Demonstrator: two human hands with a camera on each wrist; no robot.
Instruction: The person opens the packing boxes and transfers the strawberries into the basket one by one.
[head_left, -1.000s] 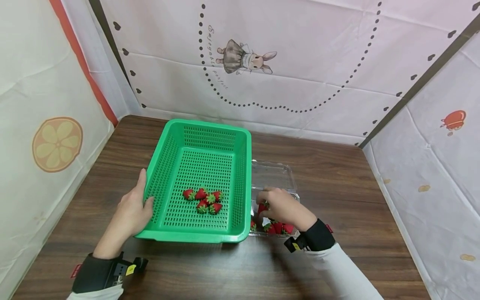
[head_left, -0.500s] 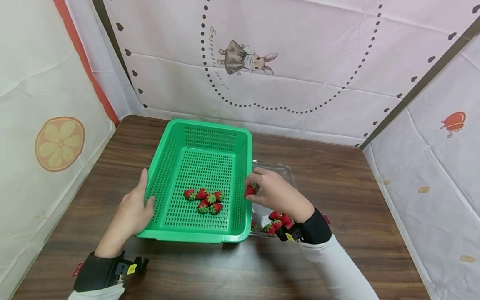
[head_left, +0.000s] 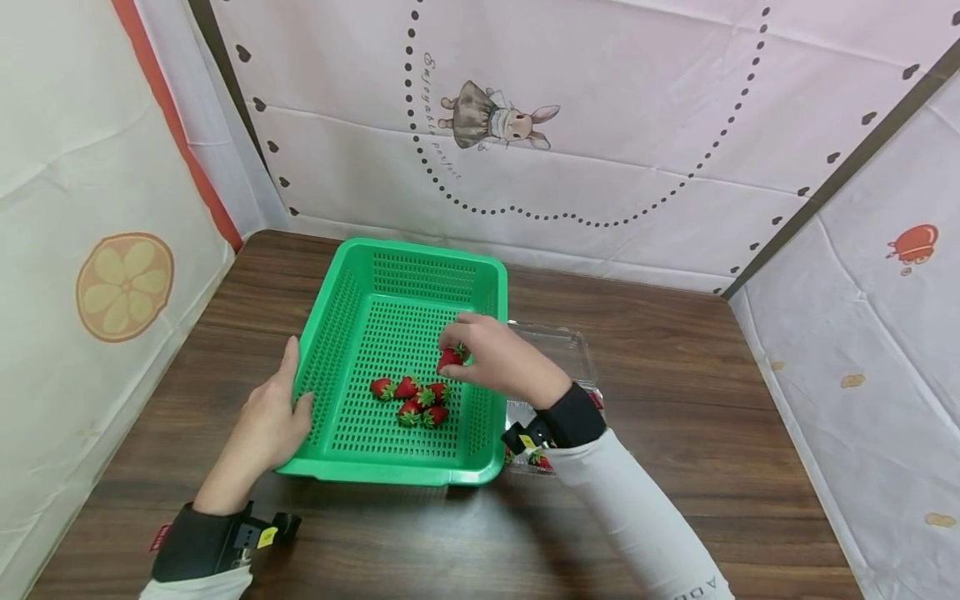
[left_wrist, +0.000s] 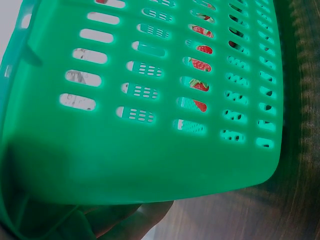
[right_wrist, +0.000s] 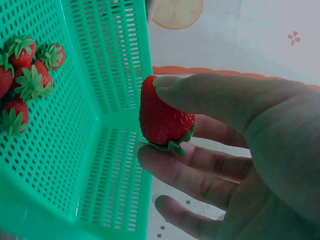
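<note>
**A dark wooden table in a cloth-walled corner**

The green basket (head_left: pixel 405 367) sits at the middle of a dark brown wood-grain table (head_left: pixel 675 350), and everything else reads off it. Behind the basket hangs a pale cloth wall printed with a dotted loop and a rabbit in a dress (head_left: pixel 498 119). To the basket's left another cloth panel shows an orange slice (head_left: pixel 123 286); to its right a third panel carries a small red figure (head_left: pixel 915 243).

The left hand (head_left: pixel 266 421) grips the basket's left rim, thumb along the top edge and fingers under the wall. The right hand (head_left: pixel 498 360) is over the basket's right half, pinching a single strawberry (head_left: pixel 449 359) between thumb and fingers, above the floor of the basket. Just below it, on the basket floor, lie five strawberries in a cluster (head_left: pixel 411 399). Touching the basket's right wall is a clear plastic box (head_left: pixel 558 350), with a few more berries showing at its near end.
</note>
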